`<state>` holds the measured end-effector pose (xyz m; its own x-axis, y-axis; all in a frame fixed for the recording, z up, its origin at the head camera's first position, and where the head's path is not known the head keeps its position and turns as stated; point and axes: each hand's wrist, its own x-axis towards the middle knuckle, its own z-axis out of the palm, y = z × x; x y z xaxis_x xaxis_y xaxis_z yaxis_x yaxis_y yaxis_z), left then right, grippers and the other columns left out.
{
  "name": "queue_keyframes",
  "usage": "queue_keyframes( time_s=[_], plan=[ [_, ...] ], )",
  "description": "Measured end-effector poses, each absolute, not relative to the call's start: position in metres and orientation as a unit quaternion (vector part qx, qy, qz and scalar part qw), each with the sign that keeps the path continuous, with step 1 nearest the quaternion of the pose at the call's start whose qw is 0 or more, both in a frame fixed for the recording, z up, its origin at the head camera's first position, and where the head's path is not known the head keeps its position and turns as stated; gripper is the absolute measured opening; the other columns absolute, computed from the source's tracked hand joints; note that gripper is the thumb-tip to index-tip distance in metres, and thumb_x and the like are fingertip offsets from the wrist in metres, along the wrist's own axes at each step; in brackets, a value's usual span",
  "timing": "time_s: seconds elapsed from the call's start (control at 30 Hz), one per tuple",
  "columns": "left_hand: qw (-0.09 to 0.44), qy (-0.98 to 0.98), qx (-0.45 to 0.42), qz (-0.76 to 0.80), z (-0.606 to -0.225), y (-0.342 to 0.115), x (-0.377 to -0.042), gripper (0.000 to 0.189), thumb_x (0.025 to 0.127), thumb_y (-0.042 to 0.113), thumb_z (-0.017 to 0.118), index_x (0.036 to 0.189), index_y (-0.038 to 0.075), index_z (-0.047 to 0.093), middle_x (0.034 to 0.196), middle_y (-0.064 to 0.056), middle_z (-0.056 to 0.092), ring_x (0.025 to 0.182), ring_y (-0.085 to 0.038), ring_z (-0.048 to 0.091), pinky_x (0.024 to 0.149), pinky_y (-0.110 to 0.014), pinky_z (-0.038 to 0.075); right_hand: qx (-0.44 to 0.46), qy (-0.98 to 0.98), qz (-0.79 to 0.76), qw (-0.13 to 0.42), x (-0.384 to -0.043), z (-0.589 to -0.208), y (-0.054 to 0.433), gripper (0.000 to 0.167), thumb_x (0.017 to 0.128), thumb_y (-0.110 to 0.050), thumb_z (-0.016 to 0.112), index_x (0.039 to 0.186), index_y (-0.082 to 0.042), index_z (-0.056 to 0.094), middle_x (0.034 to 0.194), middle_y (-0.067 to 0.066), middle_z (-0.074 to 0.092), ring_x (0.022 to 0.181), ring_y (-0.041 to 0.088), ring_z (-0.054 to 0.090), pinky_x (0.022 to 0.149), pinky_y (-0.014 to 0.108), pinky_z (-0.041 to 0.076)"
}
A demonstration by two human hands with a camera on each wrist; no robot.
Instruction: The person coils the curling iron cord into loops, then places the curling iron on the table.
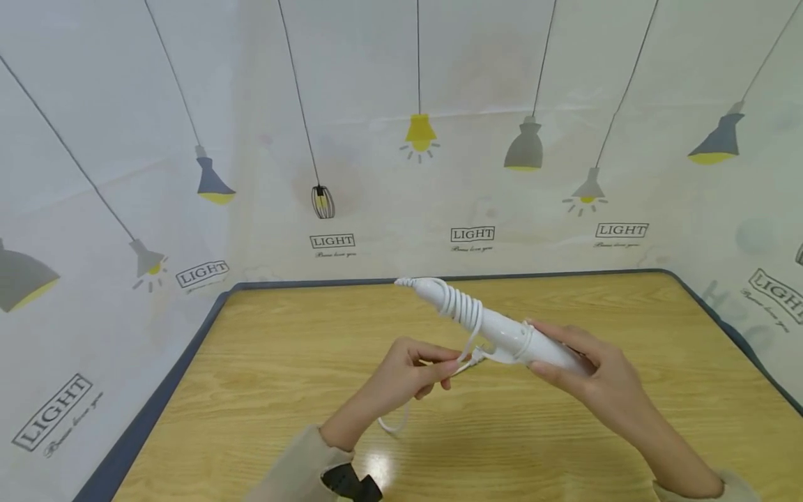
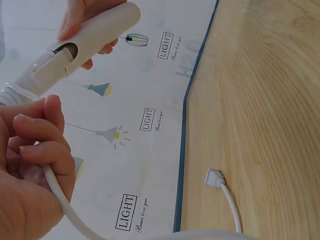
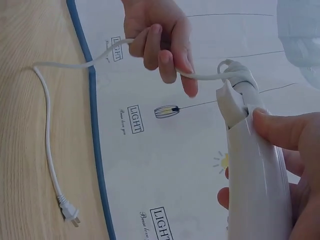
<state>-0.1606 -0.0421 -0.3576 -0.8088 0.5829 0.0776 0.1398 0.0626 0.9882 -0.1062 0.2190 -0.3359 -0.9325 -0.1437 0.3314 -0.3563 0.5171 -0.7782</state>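
Note:
My right hand (image 1: 605, 380) grips a white curling iron (image 1: 502, 333) by its thick rounded end, holding it tilted above the table. Several turns of the white cord (image 1: 461, 308) are wound round the iron's narrower end. A lever (image 3: 231, 105) stands out from its side, near the right thumb. Just left of the iron, my left hand (image 1: 404, 373) pinches the cord where it leaves the coils. From there the cord runs through the curled fingers and trails down toward the table. At its free end is a two-pin plug (image 3: 69, 210), low over the wood.
A wooden table (image 1: 282, 328) with a dark blue edge (image 1: 314, 283) spreads below the hands. Behind it and at both sides stands a pale wall covering (image 1: 376, 63) printed with lamps and the word LIGHT. A dark band (image 1: 351, 482) is on the left wrist.

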Motion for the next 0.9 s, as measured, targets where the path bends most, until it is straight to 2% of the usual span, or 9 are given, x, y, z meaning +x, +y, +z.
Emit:
queue_keyframes(
  time_s=[0.07,0.27,0.43,0.57,0.7,0.77,0.9],
  plan=[
    [0.169,0.7,0.261,0.643,-0.359,-0.039,-0.164,0.025,0.089,0.01,0.06,0.109,-0.005,0.065,0.063,-0.002,0.06,0.039,-0.008,0.032,0.039,-0.021,0.028,0.146,-0.859,0.477,0.113,-0.104,-0.334,0.219,0.048,0.083,-0.012,0.068,0.129,-0.016,0.055,0.118,0.004,0.058,0.085,0.011,0.053,0.061,0.027,0.048],
    [0.155,0.686,0.267,0.659,-0.363,-0.032,-0.178,0.024,0.089,0.006,0.059,0.109,-0.008,0.064,0.063,-0.003,0.06,0.04,-0.007,0.032,0.039,-0.02,0.027,0.177,-0.842,0.497,0.118,-0.106,-0.333,0.222,0.048,0.083,-0.004,0.067,0.129,-0.013,0.055,0.117,-0.017,0.055,0.086,0.01,0.054,0.062,0.026,0.049],
    [0.161,0.672,0.3,0.658,-0.366,-0.034,-0.194,0.021,0.09,0.006,0.058,0.098,-0.013,0.063,0.064,0.001,0.059,0.04,-0.008,0.03,0.04,-0.021,0.026,0.229,-0.818,0.517,0.107,-0.11,-0.336,0.227,0.049,0.081,0.004,0.066,0.127,-0.007,0.056,0.117,-0.015,0.057,0.086,0.009,0.055,0.064,0.024,0.048],
    [0.167,0.667,0.352,0.636,-0.366,-0.037,-0.205,0.034,0.089,0.02,0.062,0.09,-0.014,0.06,0.062,0.003,0.057,0.043,-0.007,0.033,0.041,-0.021,0.028,0.267,-0.786,0.55,0.089,-0.113,-0.339,0.231,0.05,0.08,0.011,0.062,0.127,-0.003,0.054,0.12,-0.011,0.057,0.087,0.01,0.055,0.066,0.023,0.048],
    [0.179,0.645,0.387,0.634,-0.364,-0.039,-0.213,0.06,0.08,0.042,0.069,0.087,-0.017,0.059,0.065,0.006,0.059,0.045,-0.005,0.034,0.042,-0.021,0.028,0.307,-0.739,0.595,0.073,-0.116,-0.342,0.234,0.051,0.08,0.016,0.057,0.128,-0.001,0.053,0.122,-0.005,0.057,0.09,0.011,0.055,0.068,0.024,0.049],
    [0.193,0.623,0.399,0.645,-0.367,-0.041,-0.217,0.052,0.077,0.044,0.071,0.084,-0.007,0.067,0.068,0.008,0.063,0.046,-0.004,0.035,0.042,-0.02,0.028,0.331,-0.714,0.614,0.062,-0.115,-0.342,0.235,0.051,0.081,0.018,0.055,0.129,0.001,0.05,0.125,-0.002,0.056,0.094,0.011,0.055,0.071,0.024,0.049],
    [0.234,0.57,0.429,0.661,-0.379,-0.05,-0.224,0.018,0.081,0.037,0.069,0.084,0.019,0.074,0.065,0.01,0.059,0.045,-0.003,0.035,0.043,-0.019,0.029,0.348,-0.695,0.627,0.056,-0.112,-0.338,0.235,0.053,0.081,0.02,0.053,0.13,0.002,0.049,0.126,-0.001,0.055,0.098,0.011,0.056,0.073,0.023,0.049]
  ],
)
